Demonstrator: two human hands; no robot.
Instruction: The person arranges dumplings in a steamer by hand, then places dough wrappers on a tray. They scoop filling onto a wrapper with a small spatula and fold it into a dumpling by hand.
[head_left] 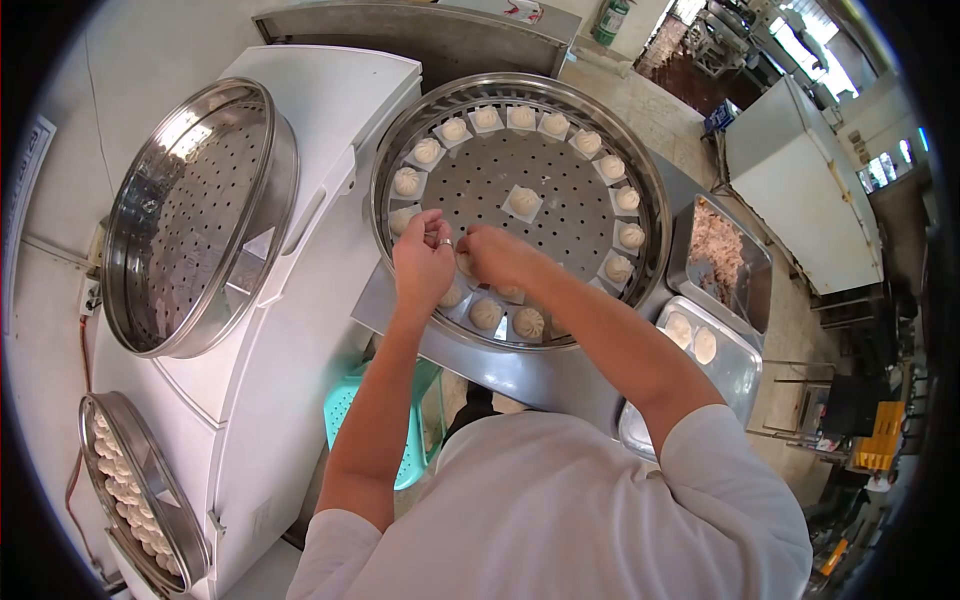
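Note:
A wide round metal steamer tray [470, 165] with a perforated base lies before me. Pleated buns on paper squares ring its rim, and a single bun [523, 200] sits near its middle. Over the tray's left part, my left hand [425, 258] wears a ring and has its fingers curled; what they hold, if anything, is hidden. Close beside it, my right hand [497, 255] is closed, fingers pointing down, at a pale bun [463, 263] that is mostly covered. More buns, such as one by the near rim [528, 322], show below my wrists.
At right are a pan of minced filling [715, 250] and a metal tray [733, 372] with flat dough rounds. Another steamer tray [190, 210] stands on the white freezer [320, 90] at left. Lower left is a tray of buns [130, 490]; a turquoise stool [410, 455] stands below.

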